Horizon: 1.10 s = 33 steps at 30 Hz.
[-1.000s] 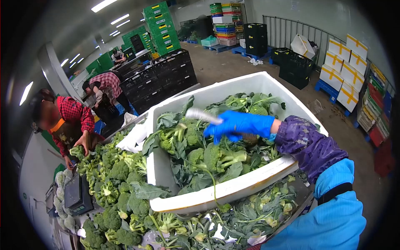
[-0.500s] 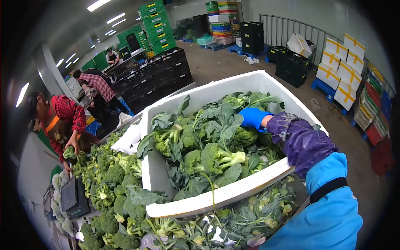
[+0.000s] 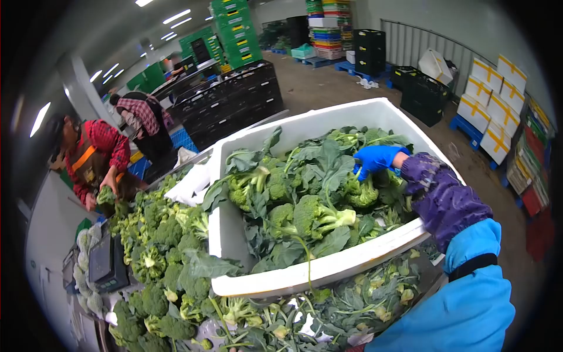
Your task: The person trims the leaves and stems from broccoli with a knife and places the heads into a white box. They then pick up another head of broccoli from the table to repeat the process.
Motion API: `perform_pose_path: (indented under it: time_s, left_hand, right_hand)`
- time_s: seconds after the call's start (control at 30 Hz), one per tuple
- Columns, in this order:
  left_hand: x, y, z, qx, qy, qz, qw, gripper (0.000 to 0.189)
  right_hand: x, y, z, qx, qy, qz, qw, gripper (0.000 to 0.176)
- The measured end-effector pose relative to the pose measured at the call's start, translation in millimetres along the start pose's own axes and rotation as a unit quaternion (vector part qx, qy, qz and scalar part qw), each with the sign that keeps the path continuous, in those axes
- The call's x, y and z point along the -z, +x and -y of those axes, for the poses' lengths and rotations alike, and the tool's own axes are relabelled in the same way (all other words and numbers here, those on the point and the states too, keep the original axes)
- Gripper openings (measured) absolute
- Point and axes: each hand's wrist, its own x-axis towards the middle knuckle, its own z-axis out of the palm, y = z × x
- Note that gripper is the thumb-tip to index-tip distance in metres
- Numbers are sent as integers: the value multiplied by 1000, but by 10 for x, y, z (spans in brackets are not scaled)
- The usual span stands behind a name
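Note:
My right hand (image 3: 377, 161), in a blue glove, reaches into the right part of a white foam box (image 3: 316, 276). Its fingers are bent around the top of a broccoli head (image 3: 361, 192), whose cut stem points down. More broccoli (image 3: 311, 217) and large loose leaves (image 3: 331, 167) fill the box around it. A purple sleeve and a blue cuff cover my right arm. My left hand is not in the picture.
Broccoli heads (image 3: 167, 229) are heaped left of the box, beside a dark scale (image 3: 105, 264). Trimmed leaves (image 3: 363, 293) lie in front. A co-worker (image 3: 97, 155) handles broccoli at left. Black crates (image 3: 229, 102) stand behind the box.
My right hand has shifted on the broccoli head, which now shows more of its stem and sits more upright. The whole view has moved slightly.

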Motion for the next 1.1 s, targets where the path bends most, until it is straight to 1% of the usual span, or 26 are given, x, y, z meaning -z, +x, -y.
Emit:
perform_pose_path:
  time_s: [0.03,0.07,0.1,0.17,0.23,0.3,0.37,0.4,0.43,0.47,0.53,0.57,0.6,0.63,0.7,0.73,0.77,0.8,0.83,0.87,0.9,0.93,0.97,1.03,1.1]
  left_hand:
    - [0,-4,9,1,-3,8,1000,26]
    - [9,10,20,3,0,15,1000,26]
    - [17,25,37,-4,-10,7,1000,26]
    - [-13,38,61,6,-1,25,1000,27]
    - [-86,-19,93,-4,18,35,999,28]
    - [-90,-11,106,4,23,36,999,29]
    - [14,15,99,12,19,47,999,29]
    - [33,5,97,11,20,56,998,29]
    - [47,-1,93,10,20,65,998,29]
    - [61,-7,84,6,7,52,999,28]
    - [102,-44,59,-1,-3,48,999,28]
    - [116,-75,53,-2,-11,44,999,28]
    - [87,-119,52,-8,-10,35,999,29]
    - [123,-116,58,-9,-14,33,999,29]
    - [201,-88,62,-12,-19,31,999,30]
    - [220,-65,63,-12,-23,32,999,30]
    - [216,-50,61,-8,-23,30,999,30]
    - [210,-38,52,-3,-21,28,999,30]
    - [210,-23,32,-1,-23,31,999,30]
    - [204,-4,15,4,-17,53,998,30]
    - [185,13,15,10,-10,77,997,29]
    - [137,19,24,5,-9,58,998,28]
    - [140,42,34,8,-10,64,998,28]
    - [166,89,51,22,-7,98,995,27]
    - [115,75,78,22,1,98,995,27]
  right_hand:
    - [24,-51,79,24,46,-11,999,44]
    - [79,-81,195,19,54,-6,998,42]
    - [122,-54,356,6,-80,-100,992,40]
    - [227,-7,685,-11,105,-172,979,28]
    - [217,-126,1248,57,271,-201,940,28]
    - [52,33,1590,218,298,-165,915,29]
    - [-25,46,1990,183,199,-173,947,36]
    - [-65,174,2042,186,201,-174,946,36]
    - [-137,391,2043,190,146,-226,944,41]
    - [-201,590,2029,194,90,-277,937,45]
    - [-298,890,2026,191,68,-273,940,47]
    - [-304,935,2084,183,45,-268,945,49]
    - [-295,966,2116,159,16,-263,951,47]
    - [-266,979,2117,162,14,-260,952,47]
    - [-147,860,2167,98,59,-211,971,47]
    - [-159,839,2129,120,53,-242,961,41]
    - [-140,801,2078,121,50,-240,962,41]
    - [-106,735,2026,143,154,-241,948,38]
    - [-66,662,1976,162,256,-240,922,35]
    - [-4,516,1967,160,251,-242,923,35]
    - [64,312,1983,157,291,-250,910,32]
    - [111,168,1969,154,329,-259,895,30]
    - [130,114,1898,152,324,-264,895,30]
    - [155,24,1751,123,309,-309,891,28]
    - [226,-173,1775,134,304,-333,882,28]
